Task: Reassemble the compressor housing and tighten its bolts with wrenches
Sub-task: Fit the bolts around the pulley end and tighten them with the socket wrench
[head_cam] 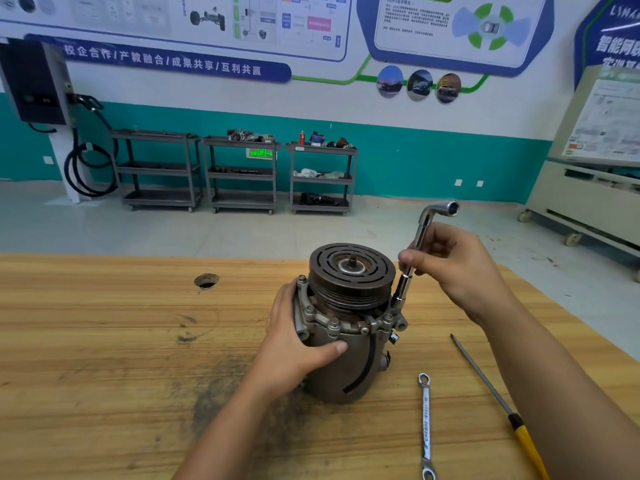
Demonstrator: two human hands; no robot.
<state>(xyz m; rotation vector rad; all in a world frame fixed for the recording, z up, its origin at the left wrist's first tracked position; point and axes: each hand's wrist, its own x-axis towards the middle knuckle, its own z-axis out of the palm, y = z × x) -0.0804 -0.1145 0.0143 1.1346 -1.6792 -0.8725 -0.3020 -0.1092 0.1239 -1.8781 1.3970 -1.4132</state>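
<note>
The grey compressor (343, 362) stands upright on the wooden table (104, 341), its dark grooved pulley (351, 271) on top. Several bolts (333, 323) ring the housing flange below the pulley. My left hand (298, 341) wraps around the left side of the housing, thumb across the front. My right hand (453, 263) grips the shaft of a chrome L-shaped socket wrench (420, 233). Its lower socket end (398, 299) sits down on a bolt at the flange's right side, and the bent open end points up and right.
A double ring spanner (426, 427) lies on the table right of the compressor. A yellow-handled screwdriver (498, 400) lies further right, under my right forearm. A round hole (206, 280) is in the tabletop at the left. Several grey carts (242, 174) stand by the far wall.
</note>
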